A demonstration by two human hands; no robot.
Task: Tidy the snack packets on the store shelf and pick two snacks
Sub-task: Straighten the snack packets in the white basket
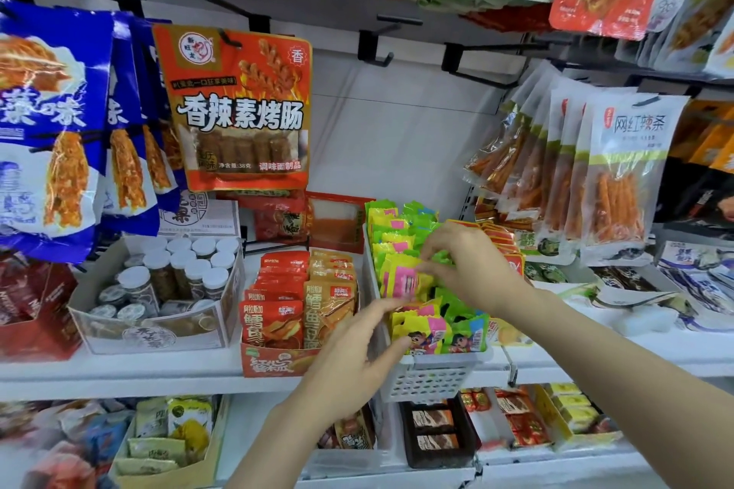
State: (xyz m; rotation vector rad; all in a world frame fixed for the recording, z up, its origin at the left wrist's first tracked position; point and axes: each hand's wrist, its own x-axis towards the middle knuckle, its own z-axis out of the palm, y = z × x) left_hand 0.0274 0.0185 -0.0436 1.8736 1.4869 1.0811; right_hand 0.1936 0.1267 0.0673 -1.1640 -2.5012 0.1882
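Observation:
A white perforated basket (427, 381) on the middle shelf holds several small yellow, pink and green snack packets (401, 246). My right hand (464, 262) reaches in from the right and pinches a yellow-and-pink packet (403, 282) near the basket's middle. My left hand (353, 357) comes up from below, its straight fingers touching the front packets (421, 333) at the basket's left wall. Green packets (466, 333) with a cartoon figure stand at the front right.
Left of the basket stands a red carton of orange fish-snack packets (302, 310), then a box of small jars (174, 282). Large bags hang on hooks above, among them an orange sausage bag (238, 111) and clear spicy-strip bags (623, 171). Lower shelf trays (437, 433) hold more snacks.

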